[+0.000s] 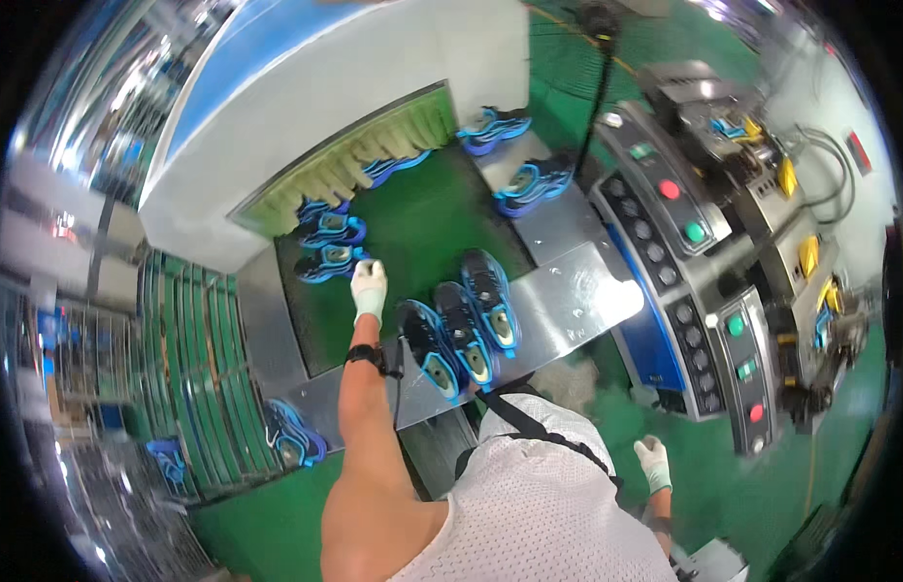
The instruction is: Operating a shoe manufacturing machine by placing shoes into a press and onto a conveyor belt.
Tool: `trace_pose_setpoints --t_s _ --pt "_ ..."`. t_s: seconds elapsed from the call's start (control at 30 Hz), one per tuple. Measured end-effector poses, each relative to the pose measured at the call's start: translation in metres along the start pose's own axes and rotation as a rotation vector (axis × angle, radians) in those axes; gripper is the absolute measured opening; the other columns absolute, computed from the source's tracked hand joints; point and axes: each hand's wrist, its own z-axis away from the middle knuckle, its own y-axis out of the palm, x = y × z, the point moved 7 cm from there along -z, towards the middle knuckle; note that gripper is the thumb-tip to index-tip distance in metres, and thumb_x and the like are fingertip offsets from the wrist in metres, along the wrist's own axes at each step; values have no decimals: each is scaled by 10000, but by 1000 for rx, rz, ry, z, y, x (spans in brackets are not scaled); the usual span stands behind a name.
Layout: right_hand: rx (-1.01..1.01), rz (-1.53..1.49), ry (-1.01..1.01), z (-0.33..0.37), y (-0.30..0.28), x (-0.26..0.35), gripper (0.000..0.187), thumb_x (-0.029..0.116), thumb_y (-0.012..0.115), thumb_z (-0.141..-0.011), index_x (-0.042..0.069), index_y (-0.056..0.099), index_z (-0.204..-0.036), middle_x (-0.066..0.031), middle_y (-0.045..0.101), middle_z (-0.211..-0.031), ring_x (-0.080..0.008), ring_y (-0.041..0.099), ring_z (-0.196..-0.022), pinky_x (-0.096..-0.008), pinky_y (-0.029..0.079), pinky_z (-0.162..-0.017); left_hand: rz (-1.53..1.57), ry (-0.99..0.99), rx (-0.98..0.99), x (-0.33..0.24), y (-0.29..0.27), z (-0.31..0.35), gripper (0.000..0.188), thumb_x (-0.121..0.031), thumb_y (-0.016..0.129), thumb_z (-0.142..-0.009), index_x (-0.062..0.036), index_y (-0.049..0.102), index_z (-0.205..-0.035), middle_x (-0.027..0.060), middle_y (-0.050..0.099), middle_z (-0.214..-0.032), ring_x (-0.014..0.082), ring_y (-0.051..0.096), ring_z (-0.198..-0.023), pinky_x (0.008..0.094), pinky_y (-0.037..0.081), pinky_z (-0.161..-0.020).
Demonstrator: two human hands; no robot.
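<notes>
My left hand (pixel 370 286), in a white glove, is over the green conveyor belt (pixel 427 218) with its fingers curled. It is right by the near end of a blue and black shoe (pixel 327 263); whether it grips that shoe is hidden. Another such shoe (pixel 333 230) lies just beyond. On the metal ledge in front of me, three shoes stand side by side: a left one (pixel 430 344), a middle one (pixel 461 330) and a right one (pixel 490 299). My right hand (pixel 653 464), also gloved, hangs at my side with curled fingers and nothing visible in it.
Strip curtains (pixel 349 155) hang across the machine opening, with shoes beneath. Two shoes rest on the right ledge, one of them a nearer shoe (pixel 532 184). A control panel machine (pixel 665 252) stands to the right. At left is a metal rack (pixel 209 369), with a shoe (pixel 294 434) beside it.
</notes>
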Motion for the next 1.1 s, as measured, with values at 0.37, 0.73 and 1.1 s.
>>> trace_pose_setpoints --t_s 0.37,0.73,1.1 --pt "121 162 316 -16 7 73 484 284 755 -844 -67 671 -1165 -66 669 -806 -167 606 -611 -333 504 -558 -211 2 -208 118 -97 -80 1010 -451 828 -809 19 310 -1538 310 379 -1504 463 383 -1397 491 342 -1168" --pt "269 419 -259 -83 139 406 497 196 699 -901 -62 584 -1308 -231 690 -1231 -278 658 -1193 -368 500 -1044 -391 147 -135 103 -78 -148 276 -285 598 -1014 -28 626 -1108 171 608 -1126 402 609 -1036 457 500 -889" --pt "424 720 -719 46 216 589 830 302 795 -809 -57 410 -1451 -294 577 -1343 -408 578 -1258 -462 457 -1079 -94 582 394 -211 45 65 234 -230 768 -878 -84 700 -1048 108 687 -1086 294 694 -988 390 570 -842"
